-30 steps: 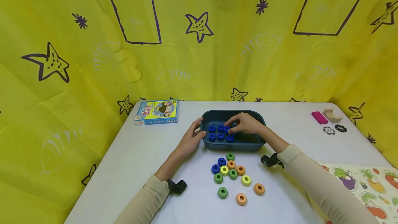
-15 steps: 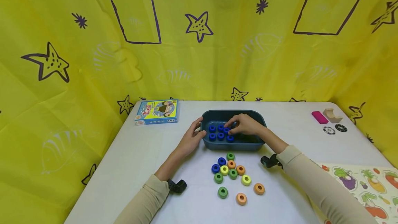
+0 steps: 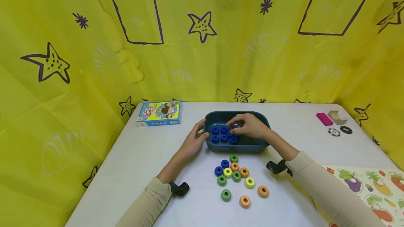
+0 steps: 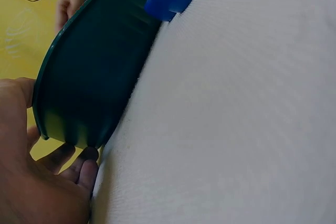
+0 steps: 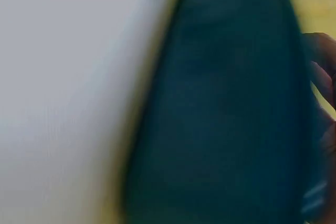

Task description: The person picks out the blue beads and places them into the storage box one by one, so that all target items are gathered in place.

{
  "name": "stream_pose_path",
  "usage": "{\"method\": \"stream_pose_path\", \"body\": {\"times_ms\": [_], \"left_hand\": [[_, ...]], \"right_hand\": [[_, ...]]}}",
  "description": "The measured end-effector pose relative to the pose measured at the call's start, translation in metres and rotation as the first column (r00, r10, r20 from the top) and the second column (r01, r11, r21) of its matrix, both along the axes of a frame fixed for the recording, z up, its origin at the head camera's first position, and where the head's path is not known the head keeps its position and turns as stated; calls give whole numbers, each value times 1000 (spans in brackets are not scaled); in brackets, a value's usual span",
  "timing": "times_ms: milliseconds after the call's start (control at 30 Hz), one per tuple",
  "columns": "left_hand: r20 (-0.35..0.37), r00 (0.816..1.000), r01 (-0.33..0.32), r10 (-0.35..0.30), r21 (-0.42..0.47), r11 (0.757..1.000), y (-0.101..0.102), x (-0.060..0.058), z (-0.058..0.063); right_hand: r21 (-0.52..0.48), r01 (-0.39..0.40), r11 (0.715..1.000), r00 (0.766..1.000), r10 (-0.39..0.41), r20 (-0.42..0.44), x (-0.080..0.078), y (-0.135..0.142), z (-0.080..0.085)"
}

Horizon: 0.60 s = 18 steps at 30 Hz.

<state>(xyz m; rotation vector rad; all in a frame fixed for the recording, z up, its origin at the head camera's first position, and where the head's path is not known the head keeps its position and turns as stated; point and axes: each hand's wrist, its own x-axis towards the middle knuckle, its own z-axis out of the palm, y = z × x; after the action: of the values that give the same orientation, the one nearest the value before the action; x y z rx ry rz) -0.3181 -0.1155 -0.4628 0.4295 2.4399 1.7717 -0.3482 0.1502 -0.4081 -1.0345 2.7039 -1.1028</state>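
Several blue rings [image 3: 215,138] lie in rows in the left half of a dark teal tub [image 3: 252,148]. My right hand [image 3: 250,126] reaches into the tub from the right, and its thumb and fingers pinch a blue ring [image 3: 234,126] that they partly hide. My left hand [image 3: 191,143] grips the tub's left end; in the left wrist view the thumb is at the rim and the fingertips [image 4: 89,155] are low on the end wall. Motion blurs the right wrist view, where the tub's wall [image 5: 226,108] hides the rings.
In front of the tub lie loose green rings [image 3: 226,195], orange rings [image 3: 244,201], yellow rings [image 3: 249,183] and two blue ones. A boxed game [image 3: 159,114] is at the back left. Pink and wooden blocks [image 3: 337,117] and two chips stand back right; a vegetable-print sheet [image 3: 363,185] lies right.
My right hand has shifted slightly inside the tub, with the wrist moving right, and more blue shows between and below its fingers. My left hand and the loose rings have stayed put.
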Motion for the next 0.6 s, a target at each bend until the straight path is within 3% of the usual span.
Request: {"method": "stream_pose_path", "body": {"times_ms": [167,333,500,600], "left_hand": [[5,1000,15,-15,3,1000,-1,-1,-1],[14,999,45,-46,8,999,-2,6,11],[6,998,58,-58,-12,998,-1,17,29],[6,998,58,-58,-19,998,0,19,32]], "right_hand": [[-18,-165,986,986,165,-20,45,-19,15],[5,-266,964,963,266,41,85,-37,11],[38,-273,961,958,268,100,98,-45,-3],[59,-251,966,964,244,106,99,-46,-9]]}}
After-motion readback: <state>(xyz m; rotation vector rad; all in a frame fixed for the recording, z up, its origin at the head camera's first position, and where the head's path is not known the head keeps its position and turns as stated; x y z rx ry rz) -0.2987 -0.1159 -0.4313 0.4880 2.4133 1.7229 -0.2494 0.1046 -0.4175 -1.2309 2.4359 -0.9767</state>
